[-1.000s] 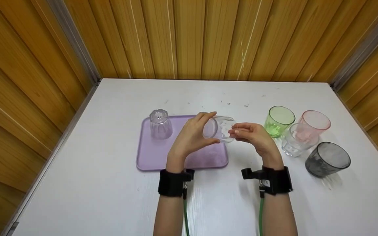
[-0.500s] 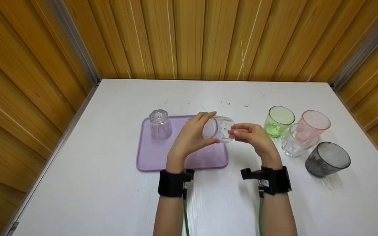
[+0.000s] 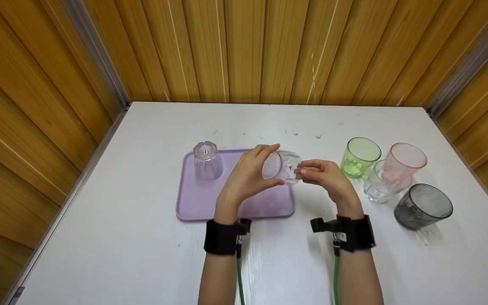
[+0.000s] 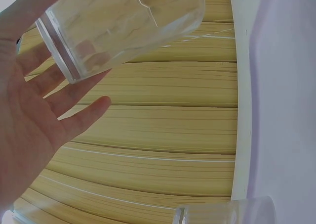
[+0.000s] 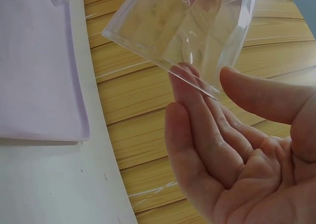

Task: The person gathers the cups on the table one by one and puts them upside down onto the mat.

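A clear faceted glass (image 3: 290, 160) is held on its side above the right part of a purple tray (image 3: 197, 203). My left hand (image 3: 248, 176) grips it round the base end, thumb on the near side and fingers on the far side. At the rim, my right hand (image 3: 326, 176) pinches the glass wall between thumb and fingers; in the right wrist view some fingertips (image 5: 185, 80) show through the clear wall. Another clear glass (image 3: 208, 165) stands upside down on the tray's left side.
Several tumblers stand close together at the right: a green glass (image 3: 355, 163), a pink glass (image 3: 411, 154), a clear glass (image 3: 377, 190) and a dark grey glass (image 3: 413, 209). All rest on the white table (image 3: 121, 237), with wood-patterned panels (image 3: 244, 51) behind.
The right hand has shifted very slightly left at the rim, and the held glass looks slightly turned. The left hand, the tray and the other glasses have stayed put.
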Tool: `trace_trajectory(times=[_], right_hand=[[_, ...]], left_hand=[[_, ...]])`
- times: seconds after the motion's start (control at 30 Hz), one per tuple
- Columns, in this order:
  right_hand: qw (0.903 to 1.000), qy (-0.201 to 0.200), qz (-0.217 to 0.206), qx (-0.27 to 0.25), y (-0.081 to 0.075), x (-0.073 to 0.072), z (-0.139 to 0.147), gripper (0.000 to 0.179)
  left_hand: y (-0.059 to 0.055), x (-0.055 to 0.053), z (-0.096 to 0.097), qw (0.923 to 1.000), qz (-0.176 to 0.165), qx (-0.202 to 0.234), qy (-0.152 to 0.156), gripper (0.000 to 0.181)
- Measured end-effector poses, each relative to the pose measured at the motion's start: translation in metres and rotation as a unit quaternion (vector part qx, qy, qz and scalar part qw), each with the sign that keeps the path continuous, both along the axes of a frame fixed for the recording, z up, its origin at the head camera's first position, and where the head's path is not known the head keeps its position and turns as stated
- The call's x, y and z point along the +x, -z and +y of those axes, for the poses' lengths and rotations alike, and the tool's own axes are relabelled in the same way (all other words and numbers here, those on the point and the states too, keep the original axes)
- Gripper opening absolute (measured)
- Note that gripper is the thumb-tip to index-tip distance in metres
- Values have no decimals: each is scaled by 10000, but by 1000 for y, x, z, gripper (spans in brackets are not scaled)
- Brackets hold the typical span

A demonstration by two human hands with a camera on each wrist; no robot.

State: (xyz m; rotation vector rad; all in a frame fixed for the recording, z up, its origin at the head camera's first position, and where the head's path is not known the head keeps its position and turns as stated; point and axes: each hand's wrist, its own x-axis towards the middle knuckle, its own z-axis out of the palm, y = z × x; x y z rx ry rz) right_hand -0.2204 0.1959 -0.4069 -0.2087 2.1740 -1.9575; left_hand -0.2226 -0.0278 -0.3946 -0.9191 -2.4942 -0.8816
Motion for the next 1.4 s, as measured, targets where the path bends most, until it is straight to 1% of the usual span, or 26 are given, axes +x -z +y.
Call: trace_trajectory(times=[0.07, 0.17, 0.2, 0.3, 0.4, 0.43, 0.57, 0.77, 1.0, 1.13, 1.4], right_hand=[[10000, 12, 42, -35, 2, -1, 0, 42], [9997, -76, 186, -142, 6, -2, 2, 43], [9988, -206, 279, -331, 13, -6, 6, 41], [9979, -324, 363, -424, 14, -7, 7, 44], [9988, -235, 278, -316, 13, -7, 5, 44], [9997, -96, 173, -115, 7, -2, 1, 47], [9999, 29, 9, 99, 3, -1, -3, 41], [9998, 53, 11, 196, 3, -1, -5, 39], [9996, -44, 4, 290, 3, -2, -6, 38], [9995, -25, -15, 308, 4, -2, -7, 38], [9996, -52, -140, 240, 2, -2, -9, 51]], left_hand=[[0, 0, 0, 10000, 28, -1, -2, 79], [-1, 1, 0, 10000, 61, -18, -19, 78], [-1, 1, 0, 10000, 69, -25, -28, 78], [-2, 2, 0, 9999, 79, -62, -63, 78], [-2, 3, 0, 9999, 76, -95, -98, 78], [-2, 3, 0, 9999, 77, -102, -102, 78], [-3, 3, 0, 9998, 113, -121, -113, 79], [-3, 3, 0, 9998, 159, -112, -108, 78], [-4, 3, -1, 9998, 183, -85, -81, 78], [-4, 4, -1, 9998, 202, -48, -54, 78], [-3, 3, -1, 9996, 276, -26, -12, 77]])
